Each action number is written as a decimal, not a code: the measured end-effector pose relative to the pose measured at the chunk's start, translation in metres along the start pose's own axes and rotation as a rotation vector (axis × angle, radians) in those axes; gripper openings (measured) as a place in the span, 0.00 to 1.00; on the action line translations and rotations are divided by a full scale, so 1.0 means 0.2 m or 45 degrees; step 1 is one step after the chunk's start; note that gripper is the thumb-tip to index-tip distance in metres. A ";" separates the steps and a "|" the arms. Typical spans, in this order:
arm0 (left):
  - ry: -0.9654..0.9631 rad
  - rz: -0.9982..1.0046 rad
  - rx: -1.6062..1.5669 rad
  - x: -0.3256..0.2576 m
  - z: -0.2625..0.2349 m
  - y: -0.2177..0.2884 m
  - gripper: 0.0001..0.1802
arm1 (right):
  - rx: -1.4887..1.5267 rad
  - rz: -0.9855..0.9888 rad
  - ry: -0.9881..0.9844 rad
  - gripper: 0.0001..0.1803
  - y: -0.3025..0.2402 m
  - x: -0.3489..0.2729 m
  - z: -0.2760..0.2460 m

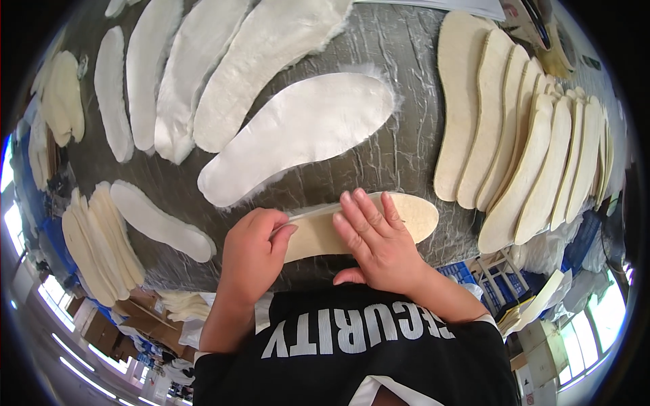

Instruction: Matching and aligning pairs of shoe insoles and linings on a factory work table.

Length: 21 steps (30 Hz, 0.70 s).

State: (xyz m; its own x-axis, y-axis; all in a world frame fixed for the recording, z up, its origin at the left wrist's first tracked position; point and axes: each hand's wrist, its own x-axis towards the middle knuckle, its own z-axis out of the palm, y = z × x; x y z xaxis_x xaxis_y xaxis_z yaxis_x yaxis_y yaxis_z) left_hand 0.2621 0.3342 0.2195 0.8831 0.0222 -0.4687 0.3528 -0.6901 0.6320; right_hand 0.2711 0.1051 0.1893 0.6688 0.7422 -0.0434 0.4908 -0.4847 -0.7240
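A cream shoe insole [315,233] lies crosswise near the front edge of the dark, wrinkled table covering [325,162]. My left hand [256,245] pinches its left end between thumb and fingers. Flat on its top, toward the right end, rests my right hand [376,233], fingers stretched out. Just beyond them is a larger white insole piece [298,132] with a fluffy rim, smooth side up. A narrow white insole [162,220] sits to the left of my left hand.
Several white fleecy insole pieces [250,68] lie fanned at the far left. Overlapping cream insoles [467,108] fill the right side. More cream insoles [101,243] are stacked at the left edge. Blue crates [457,273] stand below the table's right front edge.
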 end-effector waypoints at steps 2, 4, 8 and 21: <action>0.005 -0.031 -0.067 -0.01 0.00 -0.01 0.05 | -0.204 0.111 -0.150 0.52 -0.01 0.03 0.01; 0.008 -0.058 -0.138 -0.03 -0.02 -0.03 0.06 | -0.257 0.086 -0.147 0.55 -0.01 0.03 0.03; -0.135 -0.203 -0.546 -0.08 -0.10 -0.14 0.10 | -0.260 0.173 -0.166 0.56 -0.01 0.05 0.02; 0.369 -0.444 -0.920 -0.19 0.02 -0.30 0.08 | 0.230 -0.335 0.139 0.37 -0.10 0.24 0.10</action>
State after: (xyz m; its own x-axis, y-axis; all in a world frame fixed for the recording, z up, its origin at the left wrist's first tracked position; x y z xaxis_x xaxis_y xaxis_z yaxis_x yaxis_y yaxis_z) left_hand 0.2052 0.3720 0.1973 0.6966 0.4001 -0.5955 0.6431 0.0198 0.7656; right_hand 0.2818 0.1588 0.1889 0.5933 0.7720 0.2281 0.5540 -0.1859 -0.8115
